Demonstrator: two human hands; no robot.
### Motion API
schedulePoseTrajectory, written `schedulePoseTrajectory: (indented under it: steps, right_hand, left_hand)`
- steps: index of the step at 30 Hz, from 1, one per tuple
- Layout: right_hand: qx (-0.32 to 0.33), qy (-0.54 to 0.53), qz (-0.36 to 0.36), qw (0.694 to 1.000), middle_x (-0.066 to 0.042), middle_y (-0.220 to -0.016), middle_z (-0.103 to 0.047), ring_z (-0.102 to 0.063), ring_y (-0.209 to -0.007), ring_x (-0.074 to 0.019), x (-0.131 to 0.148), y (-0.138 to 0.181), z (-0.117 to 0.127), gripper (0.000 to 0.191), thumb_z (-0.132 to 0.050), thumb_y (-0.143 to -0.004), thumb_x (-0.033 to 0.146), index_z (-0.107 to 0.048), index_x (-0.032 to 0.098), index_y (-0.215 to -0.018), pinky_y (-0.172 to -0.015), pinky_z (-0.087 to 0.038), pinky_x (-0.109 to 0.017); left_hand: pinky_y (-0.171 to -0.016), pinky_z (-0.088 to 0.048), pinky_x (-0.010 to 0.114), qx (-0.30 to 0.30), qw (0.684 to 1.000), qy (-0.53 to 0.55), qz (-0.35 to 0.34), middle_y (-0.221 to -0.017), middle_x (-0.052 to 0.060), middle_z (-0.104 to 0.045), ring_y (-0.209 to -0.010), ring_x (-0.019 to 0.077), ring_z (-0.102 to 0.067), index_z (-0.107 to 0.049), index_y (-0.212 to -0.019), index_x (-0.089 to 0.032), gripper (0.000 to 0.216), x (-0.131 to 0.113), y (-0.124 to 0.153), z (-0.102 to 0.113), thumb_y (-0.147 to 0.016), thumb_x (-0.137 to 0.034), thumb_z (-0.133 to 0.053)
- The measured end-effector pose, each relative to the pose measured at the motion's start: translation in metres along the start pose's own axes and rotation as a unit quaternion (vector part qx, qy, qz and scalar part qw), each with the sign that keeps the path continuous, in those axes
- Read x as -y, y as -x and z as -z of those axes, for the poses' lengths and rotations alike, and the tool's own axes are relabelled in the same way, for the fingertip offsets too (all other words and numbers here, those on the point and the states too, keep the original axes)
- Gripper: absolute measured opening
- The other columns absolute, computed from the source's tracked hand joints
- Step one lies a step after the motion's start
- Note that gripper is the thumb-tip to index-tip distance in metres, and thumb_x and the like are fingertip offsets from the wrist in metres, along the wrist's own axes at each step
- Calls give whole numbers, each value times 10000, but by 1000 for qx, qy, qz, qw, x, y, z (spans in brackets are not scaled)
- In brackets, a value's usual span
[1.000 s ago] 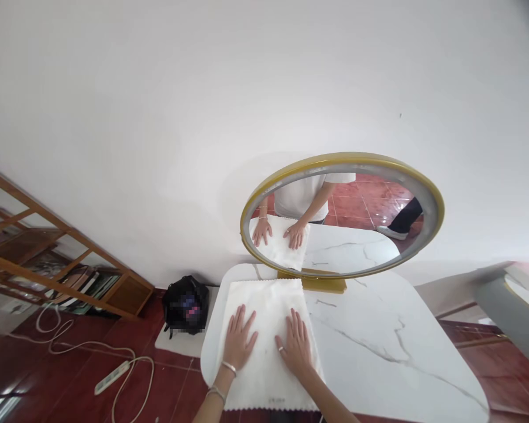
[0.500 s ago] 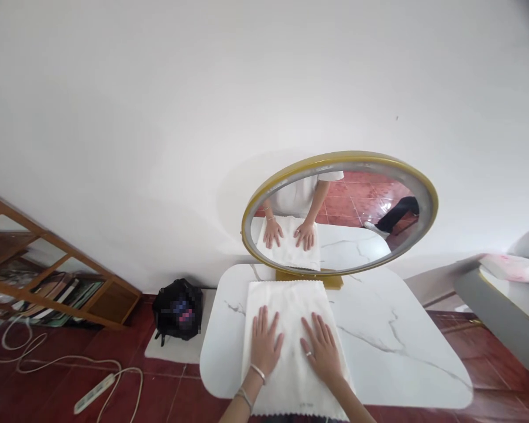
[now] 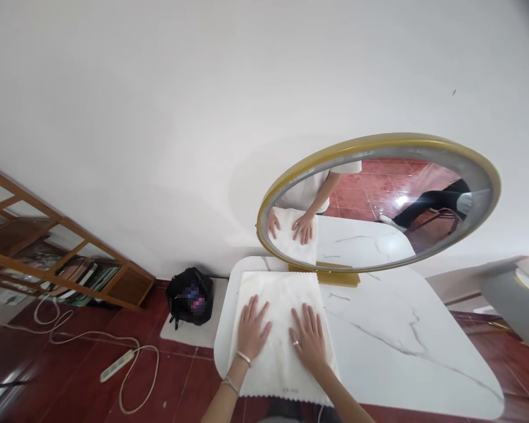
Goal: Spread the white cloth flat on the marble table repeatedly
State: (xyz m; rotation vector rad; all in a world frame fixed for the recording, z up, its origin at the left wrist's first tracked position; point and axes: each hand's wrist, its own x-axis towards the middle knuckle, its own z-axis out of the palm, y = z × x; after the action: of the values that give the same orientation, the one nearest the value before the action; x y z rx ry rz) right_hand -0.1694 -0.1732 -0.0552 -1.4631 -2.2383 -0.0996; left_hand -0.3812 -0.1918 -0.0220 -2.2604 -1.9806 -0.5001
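White cloth point(image 3: 280, 335) has slid left along the bench point(image 3: 401, 329) since half a second ago, both hands riding along with it, and the head view itself has swung a bit, so the round mirror point(image 3: 379, 205) sits further right now. Only got the head camera to go on, btw.

Left hand point(image 3: 253, 329) is palm down on the cloth's left half, fingers spread. Right hand point(image 3: 308, 338) is the same on the right half, thumb toward the other hand, ring point(image 3: 295, 343) showing. Neither is pinching anything, and they're clearly apart.

Cloth lies on the left part of the bench, pretty flat with faint ripples, zigzag edge at the near end. Its far right corner is right by the mirror's gold base point(image 3: 341, 278); can't tell if they touch.

My read: this is the pressing and sliding step, shifting or wiping with the cloth. Next stroke would want even pressure from both palms so it doesn't bunch up, plus a little care near that base.
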Motion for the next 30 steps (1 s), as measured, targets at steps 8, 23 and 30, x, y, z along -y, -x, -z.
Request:
schedulePoseTrajectory:
  steps: [8,23,30]
  right_hand:
    - [4,-29,12,999,-153,-1547,-156,-151,-1423,-276,39,-58,-34,666,-386,-929,349,-114,125,-1494,-1108,-261,-462]
    - [-21,-24,17,999,-175,-1536,-180,-179,-1411,-316,43,-143,-80,702,-428,-882,289,-135,94,-1489,-1100,-275,-469]
    - [12,-43,37,998,-171,-1509,-267,-208,-1401,-313,44,-134,-73,635,-422,-898,310,-239,99,-1468,-1107,-268,-488]
  left_hand:
    - [-1079,-313,423,-22,998,-12,54,-1460,74,-402,-1353,250,-339,-407,-1401,-250,486,49,-40,-10,-934,-383,-378]
    - [-1102,-263,451,-42,997,-40,46,-1522,79,-293,-1401,268,-251,-380,-1418,-249,516,97,-117,-46,-910,-338,-415]
    - [-1103,-266,439,-29,997,-39,54,-1503,64,-336,-1384,258,-294,-402,-1405,-267,494,105,-121,-45,-923,-374,-393]
